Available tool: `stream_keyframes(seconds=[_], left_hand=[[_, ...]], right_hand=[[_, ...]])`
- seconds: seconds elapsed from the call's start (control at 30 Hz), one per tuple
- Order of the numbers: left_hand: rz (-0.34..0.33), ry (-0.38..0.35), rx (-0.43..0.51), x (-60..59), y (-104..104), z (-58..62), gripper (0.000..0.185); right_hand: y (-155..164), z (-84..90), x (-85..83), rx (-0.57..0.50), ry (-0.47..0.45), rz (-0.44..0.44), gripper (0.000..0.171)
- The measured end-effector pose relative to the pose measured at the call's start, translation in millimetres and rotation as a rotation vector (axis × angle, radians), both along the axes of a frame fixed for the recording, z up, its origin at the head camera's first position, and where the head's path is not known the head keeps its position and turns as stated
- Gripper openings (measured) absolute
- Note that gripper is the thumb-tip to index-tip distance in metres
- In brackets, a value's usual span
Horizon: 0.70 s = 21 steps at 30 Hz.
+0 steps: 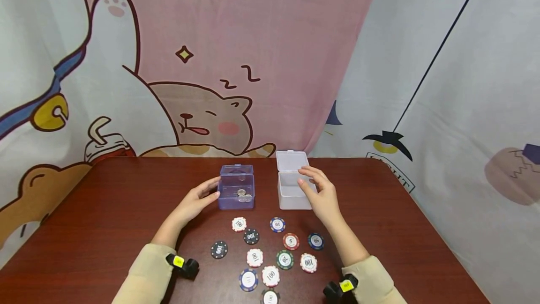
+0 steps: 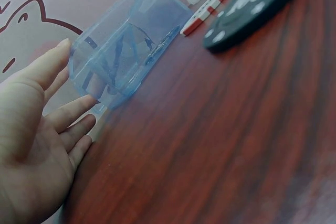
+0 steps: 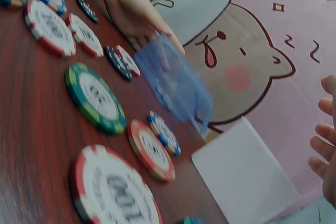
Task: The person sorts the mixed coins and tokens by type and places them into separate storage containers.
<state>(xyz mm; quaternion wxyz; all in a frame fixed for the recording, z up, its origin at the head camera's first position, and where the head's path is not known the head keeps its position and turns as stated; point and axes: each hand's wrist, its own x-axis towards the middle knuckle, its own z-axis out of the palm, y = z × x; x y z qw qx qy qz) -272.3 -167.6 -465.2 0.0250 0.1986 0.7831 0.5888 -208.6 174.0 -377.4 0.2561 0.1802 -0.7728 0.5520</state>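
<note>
In the head view a see-through blue box (image 1: pixel 236 197) stands with its lid raised and several coins (image 1: pixel 242 194) inside. My left hand (image 1: pixel 196 202) is at its left side, fingertips and thumb right at the wall. The left wrist view shows those fingers (image 2: pixel 73 113) spread, fairly straight, beside the blue box (image 2: pixel 128 45). To the right stands a white box (image 1: pixel 291 196), its lid tipped back. Over its right edge hovers my right hand (image 1: pixel 322 196), fingers loosely bent and holding nothing. In the right wrist view only part of the right hand (image 3: pixel 325 140) shows.
Several poker chips lie spread over the table in front of the boxes, among them a red one (image 1: pixel 290 241), a green one (image 1: pixel 284 259) and a black one (image 1: pixel 219 249). A printed cloth (image 1: pixel 295 60) hangs behind the brown table (image 1: pixel 139 201).
</note>
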Motion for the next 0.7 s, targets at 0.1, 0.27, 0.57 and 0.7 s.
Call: stream_keyframes(seconds=[0.1,0.27,0.57,0.7], left_hand=[[0.009,-0.004,-0.008,-0.2,0,-0.4,0.053],[0.000,-0.001,0.001,7.6,3,11.4,0.052],[0.005,-0.007,-0.010,5.4,2,6.2,0.052],[0.006,-0.011,0.001,0.6,1,-0.7,0.053]], right_hand=[[8,-2.5,-2.2,-0.002,-0.019,-0.007,0.024],[21,-9.7,-8.0,-0.015,-0.067,-0.010,0.027],[41,-28.2,-19.4,-0.040,-0.177,-0.024,0.030],[51,-41.9,-27.8,-0.056,-0.221,-0.003,0.033]])
